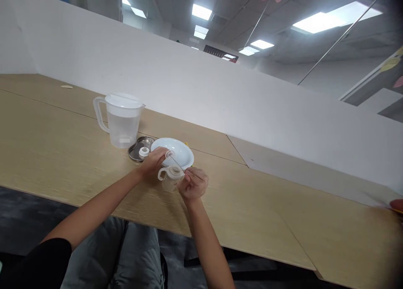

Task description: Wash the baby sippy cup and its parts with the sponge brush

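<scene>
My left hand [153, 162] pinches a small clear round piece [169, 154], perhaps a bottle nipple or cap, over the near side of a white dish [184, 153]. My right hand [194, 183] has its fingers closed on a thin rod [177, 163], whose far end reaches to the clear piece; whether it goes inside is too small to tell. Between and just below my hands, a clear bottle with a white handle [171, 179] stands with its mouth uncovered. Left of the dish, a white ring-shaped collar [144, 152] sits in a shiny metal tray [134, 153].
A lidded plastic pitcher [124, 123] holding clear liquid stands behind the tray. The wooden table [252, 213] runs along a white wall [176, 79]. A small pale flat piece [66, 87] lies at the far left. Part of another person's hand [397, 205] shows at the right edge.
</scene>
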`<state>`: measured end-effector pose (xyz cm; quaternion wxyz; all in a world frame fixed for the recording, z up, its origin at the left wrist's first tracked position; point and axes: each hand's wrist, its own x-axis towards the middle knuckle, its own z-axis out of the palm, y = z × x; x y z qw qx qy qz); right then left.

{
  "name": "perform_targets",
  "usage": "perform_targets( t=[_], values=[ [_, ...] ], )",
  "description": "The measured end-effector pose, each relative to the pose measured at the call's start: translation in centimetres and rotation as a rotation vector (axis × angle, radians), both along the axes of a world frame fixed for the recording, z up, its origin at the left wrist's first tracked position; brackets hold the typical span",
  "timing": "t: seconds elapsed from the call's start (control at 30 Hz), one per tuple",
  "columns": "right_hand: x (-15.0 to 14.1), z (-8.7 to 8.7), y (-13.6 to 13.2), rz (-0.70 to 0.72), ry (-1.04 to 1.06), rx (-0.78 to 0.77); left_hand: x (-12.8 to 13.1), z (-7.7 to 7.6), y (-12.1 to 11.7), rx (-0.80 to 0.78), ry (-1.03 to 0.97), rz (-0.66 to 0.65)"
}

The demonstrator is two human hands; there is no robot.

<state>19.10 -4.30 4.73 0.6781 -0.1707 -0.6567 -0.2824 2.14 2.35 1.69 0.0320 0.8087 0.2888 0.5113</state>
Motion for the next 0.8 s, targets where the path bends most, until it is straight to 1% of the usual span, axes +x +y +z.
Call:
perform_targets(
  t=[0.07,0.17,0.23,0.3,0.43,0.53,0.6,0.63,0.8],
  values=[
    [0.1,0.0,0.0,0.069,0.032,-0.016,-0.2,-0.2,0.2,-0.034,0.004,0.019],
    [0.0,0.2,-0.2,0.155,0.170,-0.038,-0.6,-0.4,0.7,-0.092,-0.004,0.071],
    [-0.1,0.5,-0.3,0.158,0.262,-0.061,-0.8,-0.4,0.9,-0.101,-0.015,0.090],
    [-0.3,0.8,-0.5,0.156,0.296,-0.085,-0.9,-0.3,1.0,-0.093,-0.032,0.102],
    [-0.5,1.0,-0.4,0.205,0.357,-0.091,-0.8,0.1,0.7,-0.102,-0.053,0.111],
    [-0.5,1.2,0.4,0.182,0.451,-0.092,-0.7,0.1,0.5,-0.132,-0.044,0.096],
    [-0.4,1.2,1.3,0.158,0.535,-0.121,-0.7,0.1,0.5,-0.152,-0.037,0.092],
    [-0.3,1.3,1.8,0.152,0.580,-0.168,-0.7,0.1,0.5,-0.161,-0.033,0.093],
    [0.5,0.9,3.9,0.143,0.715,-0.539,-0.8,0.2,0.7,-0.184,0.006,0.118]
  ],
)
